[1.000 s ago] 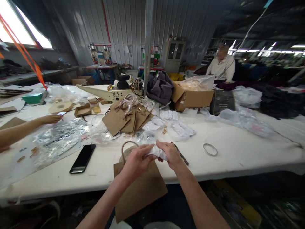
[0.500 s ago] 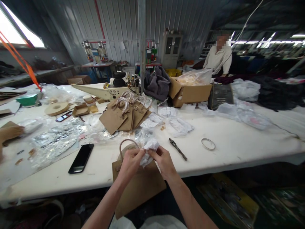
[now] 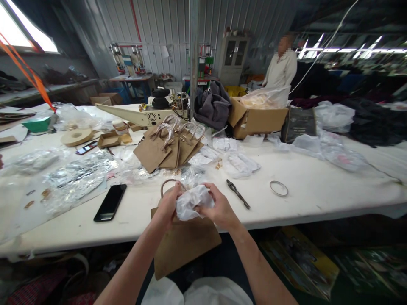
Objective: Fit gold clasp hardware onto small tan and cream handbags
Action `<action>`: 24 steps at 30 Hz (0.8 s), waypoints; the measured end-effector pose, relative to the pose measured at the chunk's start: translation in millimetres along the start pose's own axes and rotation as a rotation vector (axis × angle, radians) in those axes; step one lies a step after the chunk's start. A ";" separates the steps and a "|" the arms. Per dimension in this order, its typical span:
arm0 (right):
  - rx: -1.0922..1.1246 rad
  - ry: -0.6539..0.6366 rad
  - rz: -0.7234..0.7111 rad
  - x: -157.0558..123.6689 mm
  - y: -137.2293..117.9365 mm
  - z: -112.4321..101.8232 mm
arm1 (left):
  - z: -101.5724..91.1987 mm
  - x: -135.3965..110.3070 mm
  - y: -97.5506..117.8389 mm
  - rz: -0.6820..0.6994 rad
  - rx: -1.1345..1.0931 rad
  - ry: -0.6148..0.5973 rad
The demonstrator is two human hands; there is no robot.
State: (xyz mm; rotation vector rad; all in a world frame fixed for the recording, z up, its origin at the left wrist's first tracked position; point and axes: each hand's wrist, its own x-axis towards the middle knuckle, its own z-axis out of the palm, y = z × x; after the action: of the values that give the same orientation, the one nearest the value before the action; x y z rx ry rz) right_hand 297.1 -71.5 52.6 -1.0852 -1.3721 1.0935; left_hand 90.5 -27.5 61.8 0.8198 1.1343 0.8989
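Note:
Between my two hands is a crumpled piece of thin white tissue paper (image 3: 192, 202). My left hand (image 3: 168, 204) grips its left side, and my right hand (image 3: 219, 206) pinches its right side with thumb and fingers. Below the paper, a brown handbag (image 3: 187, 243) leans at the table's front edge, partly over my lap. Its curved handle (image 3: 168, 181) rises behind my left hand; the bag's upper part is mostly covered by my hands and the paper. Behind it lies a pile of similar brown bags (image 3: 171, 148) with wrapped handles.
A black phone (image 3: 110, 202) lies left of my hands. To the right are a metal hand tool (image 3: 238, 194) and a thin ring (image 3: 279, 188). Farther back stand a cardboard box (image 3: 262, 120), a tape roll (image 3: 76, 136) and a cream machine (image 3: 149, 115). A person (image 3: 281, 67) stands beyond the table.
The white paper is now spread wider and looks fuller, with my hands farther apart. A co-worker's hand at the far left has nearly left the view. The person at the back has turned.

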 end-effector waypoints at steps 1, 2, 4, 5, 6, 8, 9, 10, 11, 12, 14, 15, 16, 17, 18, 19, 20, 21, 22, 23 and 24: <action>-0.061 0.016 -0.048 0.4 -0.8 -0.6 | -0.4 0.2 0.9 -0.023 0.011 -0.021; -0.114 0.019 -0.098 0.9 -1.9 -0.7 | -0.2 -0.3 1.7 -0.048 0.011 -0.046; -0.221 0.023 -0.191 1.4 -5.3 0.8 | 2.3 -3.1 2.1 -0.045 -0.021 -0.099; -0.280 0.050 -0.226 1.3 -7.0 2.4 | 4.5 -4.9 1.2 -0.011 -0.044 -0.118; -0.335 0.095 -0.248 0.8 -8.4 4.5 | 7.0 -6.7 -0.7 0.039 -0.060 -0.124; -0.405 0.197 -0.264 -1.0 -9.0 9.5 | 12.8 -9.8 -7.0 0.155 -0.068 -0.106; -0.416 0.232 -0.262 -2.0 -8.1 11.8 | 15.7 -10.8 -10.8 0.203 -0.061 -0.087; -0.417 0.249 -0.249 -2.8 -6.3 13.5 | 18.3 -11.5 -14.5 0.241 -0.052 -0.067; -0.405 0.259 -0.215 -3.4 -4.0 14.2 | 20.6 -12.0 -17.5 0.269 -0.043 -0.056; -0.376 0.266 -0.154 -3.5 -1.3 13.8 | 22.5 -12.4 -19.6 0.287 -0.040 -0.054; -0.243 0.266 0.020 -2.1 4.3 10.0 | 25.0 -12.6 -20.6 0.302 -0.048 -0.059; -0.142 0.245 0.104 -0.8 6.7 7.2 | 25.9 -12.5 -19.8 0.303 -0.053 -0.066; -0.033 0.211 0.169 0.6 8.5 4.2 | 26.7 -12.1 -18.6 0.302 -0.057 -0.076; 0.066 0.175 0.218 1.9 9.6 1.6 | 27.4 -11.6 -17.3 0.302 -0.061 -0.086; 0.143 0.149 0.258 2.8 10.1 -0.3 | 28.4 -10.8 -16.2 0.302 -0.062 -0.094; 0.193 0.135 0.297 3.4 10.2 -1.4 | 29.6 -9.9 -15.4 0.300 -0.062 -0.100; 0.216 0.124 0.334 3.5 10.0 -1.5 | 31.1 -9.0 -15.1 0.298 -0.061 -0.098; 0.220 0.110 0.356 3.3 9.7 -0.8 | 32.9 -8.4 -15.1 0.296 -0.063 -0.089; 0.211 0.083 0.354 2.8 9.7 0.6 | 35.0 -8.1 -15.3 0.293 -0.062 -0.085; 0.191 0.046 0.325 2.3 9.9 2.3 | 37.2 -8.2 -15.5 0.290 -0.058 -0.088; 0.163 0.012 0.274 1.9 10.5 4.1 | 39.2 -8.7 -15.5 0.286 -0.049 -0.093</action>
State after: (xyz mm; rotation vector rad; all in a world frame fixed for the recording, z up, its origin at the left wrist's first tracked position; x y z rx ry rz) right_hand 293.3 -68.0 42.4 -1.1793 -1.1246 1.3702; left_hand 129.7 -45.3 60.2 0.9896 0.9237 1.1086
